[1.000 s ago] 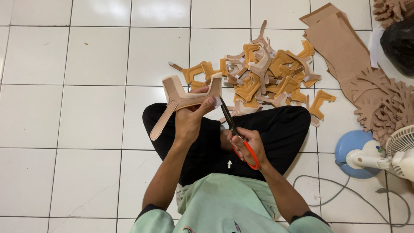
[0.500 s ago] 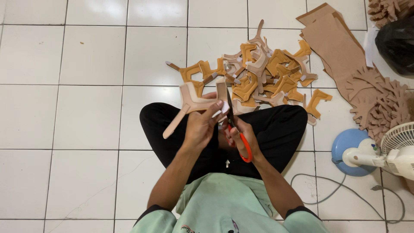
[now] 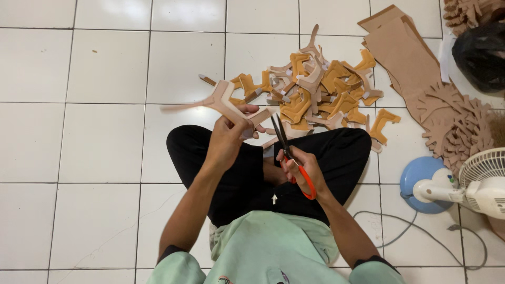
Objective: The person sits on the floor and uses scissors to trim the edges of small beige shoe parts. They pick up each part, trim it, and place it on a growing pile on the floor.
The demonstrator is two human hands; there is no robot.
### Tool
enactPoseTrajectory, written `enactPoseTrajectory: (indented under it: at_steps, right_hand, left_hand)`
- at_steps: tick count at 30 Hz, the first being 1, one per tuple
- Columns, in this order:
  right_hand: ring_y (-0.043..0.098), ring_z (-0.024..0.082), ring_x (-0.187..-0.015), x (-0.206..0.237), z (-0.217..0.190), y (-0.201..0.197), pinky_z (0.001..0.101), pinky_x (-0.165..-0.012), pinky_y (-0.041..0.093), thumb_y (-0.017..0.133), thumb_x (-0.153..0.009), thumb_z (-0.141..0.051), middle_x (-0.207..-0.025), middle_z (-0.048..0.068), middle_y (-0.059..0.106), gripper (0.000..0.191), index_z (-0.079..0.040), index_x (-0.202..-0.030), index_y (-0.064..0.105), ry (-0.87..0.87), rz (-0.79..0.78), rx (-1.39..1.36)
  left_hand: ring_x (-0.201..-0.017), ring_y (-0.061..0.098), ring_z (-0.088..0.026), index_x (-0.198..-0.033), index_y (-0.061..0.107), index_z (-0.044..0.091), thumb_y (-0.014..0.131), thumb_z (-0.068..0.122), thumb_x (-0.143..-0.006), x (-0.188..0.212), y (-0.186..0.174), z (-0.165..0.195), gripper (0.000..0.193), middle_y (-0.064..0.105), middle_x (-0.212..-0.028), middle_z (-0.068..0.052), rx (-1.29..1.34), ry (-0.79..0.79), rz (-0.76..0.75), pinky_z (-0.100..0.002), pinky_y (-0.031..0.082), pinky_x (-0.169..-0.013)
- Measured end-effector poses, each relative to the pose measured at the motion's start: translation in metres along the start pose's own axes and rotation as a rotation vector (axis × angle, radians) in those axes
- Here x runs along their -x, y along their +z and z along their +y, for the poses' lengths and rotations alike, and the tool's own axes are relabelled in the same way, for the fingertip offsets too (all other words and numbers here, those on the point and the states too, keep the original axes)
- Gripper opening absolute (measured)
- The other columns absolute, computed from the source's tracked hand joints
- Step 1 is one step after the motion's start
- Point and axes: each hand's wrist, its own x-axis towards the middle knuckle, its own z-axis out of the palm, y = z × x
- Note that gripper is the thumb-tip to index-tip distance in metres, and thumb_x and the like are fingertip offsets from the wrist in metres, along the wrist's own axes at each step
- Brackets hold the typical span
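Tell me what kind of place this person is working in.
Probably a home or small craft workshop, worked from the floor: white floor tiles, a pile of cut tan pieces, stacked brown sheets, and a small fan beside the seated person.

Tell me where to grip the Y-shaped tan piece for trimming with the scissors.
Grip the Y-shaped piece at the fork where its arms meet, coming from below as the left hand does. Probably steadiest there, and the arm towards the scissors in the right hand stays free.
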Motion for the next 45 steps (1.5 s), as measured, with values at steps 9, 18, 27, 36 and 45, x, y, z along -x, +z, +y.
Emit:
enactPoseTrajectory:
  at_steps: [9, 18, 27, 36, 45]
  right_hand:
    - [0.045, 0.003, -0.042, 0.01, 0.014, -0.008, 0.0175, -0.038, 0.034, 0.065, -0.094, -0.062, -0.058, -0.004, 0.048, 0.064, 0.002, -0.094, 0.063, 0.138, -0.028, -0.118]
    - [0.05, 0.014, -0.069, -0.005, 0.03, -0.024, 0.0311, -0.061, 0.046, 0.036, -0.101, -0.075, -0.085, 0.006, 0.057, 0.09, 0.006, -0.135, 0.056, 0.172, -0.335, -0.91]
    - [0.051, 0.009, -0.08, -0.008, 0.017, 0.007, 0.0229, -0.07, 0.046, 0.073, -0.097, -0.04, -0.113, 0.008, 0.062, 0.07, 0.012, -0.135, 0.046, -0.262, 0.128, 0.107]
    - [0.056, 0.004, -0.053, 0.005, 0.001, 0.006, 0.0196, -0.047, 0.048, 0.057, -0.095, -0.067, -0.071, -0.003, 0.056, 0.075, 0.0, -0.123, 0.072, 0.033, -0.006, 0.208]
    - [0.049, 0.002, -0.044, 0.006, -0.004, 0.008, 0.018, -0.039, 0.038, 0.061, -0.091, -0.065, -0.065, -0.004, 0.054, 0.07, 0.002, -0.109, 0.074, 0.017, 0.028, 0.197]
  left_hand:
    - [-0.071, 0.064, -0.015, -0.126, 0.061, -0.008, 0.055, 0.001, -0.089, 0.008, -0.001, 0.015, 0.038, 0.071, -0.082, -0.015, -0.255, 0.013, -0.095, -0.026, 0.055, -0.069]
    - [-0.083, 0.074, -0.021, -0.112, 0.06, -0.004, 0.069, 0.014, -0.102, -0.011, -0.026, 0.015, 0.023, 0.074, -0.091, -0.016, -0.948, 0.275, 0.119, -0.031, 0.057, -0.067]
    - [-0.098, 0.078, -0.022, -0.132, 0.059, -0.001, 0.068, 0.011, -0.099, -0.014, -0.021, 0.011, 0.036, 0.075, -0.106, -0.014, -0.756, 0.37, 0.053, -0.03, 0.066, -0.084]
    - [-0.101, 0.077, -0.019, -0.14, 0.06, 0.005, 0.068, 0.008, -0.099, 0.008, -0.001, 0.02, 0.042, 0.075, -0.111, -0.012, -0.593, 0.307, -0.124, -0.033, 0.068, -0.09]
    - [-0.097, 0.078, -0.018, -0.139, 0.061, 0.005, 0.071, 0.009, -0.097, 0.015, 0.009, 0.027, 0.043, 0.076, -0.106, -0.012, -0.587, 0.25, -0.088, -0.032, 0.064, -0.086]
